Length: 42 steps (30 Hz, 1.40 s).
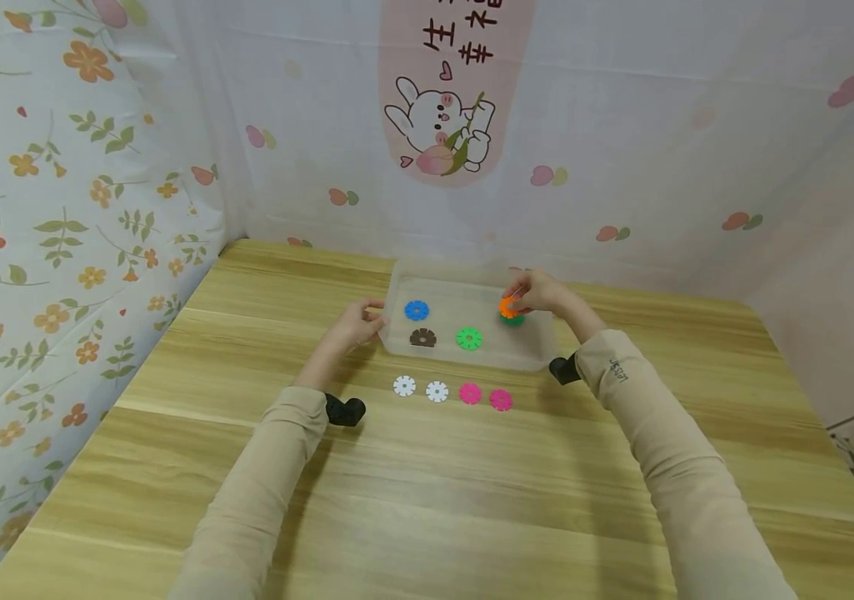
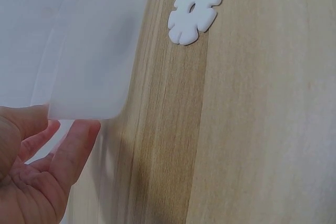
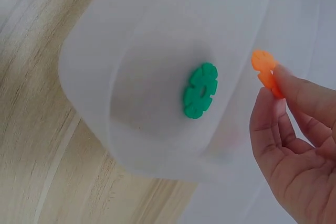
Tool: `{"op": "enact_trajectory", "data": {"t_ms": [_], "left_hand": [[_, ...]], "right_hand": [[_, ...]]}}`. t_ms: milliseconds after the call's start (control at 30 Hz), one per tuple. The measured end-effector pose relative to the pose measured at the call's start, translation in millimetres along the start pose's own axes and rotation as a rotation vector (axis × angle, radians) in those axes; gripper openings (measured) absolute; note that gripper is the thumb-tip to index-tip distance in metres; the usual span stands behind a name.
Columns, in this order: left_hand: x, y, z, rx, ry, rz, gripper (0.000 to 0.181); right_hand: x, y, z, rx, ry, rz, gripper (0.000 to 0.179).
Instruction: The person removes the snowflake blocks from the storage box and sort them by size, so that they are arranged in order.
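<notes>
My right hand [image 1: 539, 292] pinches an orange notched disc [image 3: 266, 72] between thumb and fingertips, over the right end of a translucent plastic box [image 1: 464, 358]. Below it in the box lies a dark green disc [image 3: 200, 92]. A light green disc [image 1: 469, 338], a brown disc [image 1: 422, 332] and a blue disc [image 1: 417, 310] are also inside. At the box's left end, my left hand [image 1: 355, 325] grips the rim, thumb over the edge and fingers beneath, as the left wrist view shows.
In front of the box, a row on the wooden table [image 1: 427, 483] has two white discs [image 1: 404, 386] at left and two pink discs [image 1: 470, 393] at right. A patterned cloth [image 1: 307, 125] hangs behind the table, another cloth [image 1: 59, 250] along its left side.
</notes>
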State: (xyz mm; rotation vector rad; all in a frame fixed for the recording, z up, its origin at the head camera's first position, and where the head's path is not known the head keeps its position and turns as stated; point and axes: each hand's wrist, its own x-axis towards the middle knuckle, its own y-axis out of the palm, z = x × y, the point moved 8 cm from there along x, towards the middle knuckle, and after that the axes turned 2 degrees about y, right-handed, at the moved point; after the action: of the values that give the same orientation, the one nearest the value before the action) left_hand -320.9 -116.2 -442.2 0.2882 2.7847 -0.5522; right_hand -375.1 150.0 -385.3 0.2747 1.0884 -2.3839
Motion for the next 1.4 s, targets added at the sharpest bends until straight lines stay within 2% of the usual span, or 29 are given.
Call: {"op": "enact_trajectory", "data": {"t_ms": [233, 500, 700, 867, 1033, 1233, 1400], "left_hand": [[-1.3, 0.7, -0.6, 0.002, 0.009, 0.002, 0.043], [-1.4, 1.5, 0.4, 0.004, 0.013, 0.005, 0.043], [-1.7, 0.5, -0.6, 0.003, 0.008, 0.002, 0.042], [-1.2, 0.4, -1.1, -0.01, 0.005, 0.001, 0.042], [-2.3, 0.4, -2.0, -0.009, 0.013, 0.006, 0.043], [-2.7, 0.1, -2.2, -0.01, 0.008, -0.001, 0.042], [-2.1, 0.3, -2.4, -0.001, 0.011, 0.0, 0.043]], "right_hand": [[-5.8, 1.8, -1.5, -0.001, -0.007, 0.049, 0.022], [-13.5, 5.6, -8.7, -0.012, 0.016, 0.188, 0.021], [-22.1, 7.4, -11.0, -0.053, 0.041, 0.26, 0.026], [-29.7, 8.8, -9.0, -0.096, 0.023, 0.301, 0.022], [-35.7, 9.1, -7.0, -0.09, 0.008, 0.314, 0.021], [-44.9, 16.6, -8.3, -0.044, 0.033, 0.387, 0.017], [-52.5, 23.3, -6.4, -0.088, 0.021, 0.434, 0.015]]}}
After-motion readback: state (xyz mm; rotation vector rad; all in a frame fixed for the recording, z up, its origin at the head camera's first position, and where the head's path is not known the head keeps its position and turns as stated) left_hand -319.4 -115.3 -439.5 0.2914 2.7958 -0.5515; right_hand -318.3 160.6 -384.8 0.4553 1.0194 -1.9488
